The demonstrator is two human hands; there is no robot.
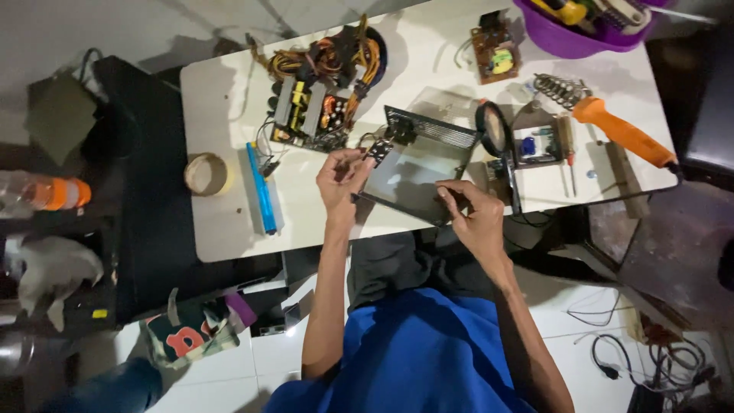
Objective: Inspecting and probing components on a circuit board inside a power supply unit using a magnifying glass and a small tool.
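The left hand (342,177) pinches a small black plug-like part (378,150) on dark wires, fingers narrowed around it at the near-left corner of the open grey metal case (413,174). The right hand (470,210) grips the case's near edge, fingers closed on the rim. The case lies on the white table (229,222), long axis running from near-left to far-right, vented wall (430,127) facing away. The part sits just beyond the left fingertips, nearer the left hand. A bare circuit board with yellow wiring (310,113) lies just beyond.
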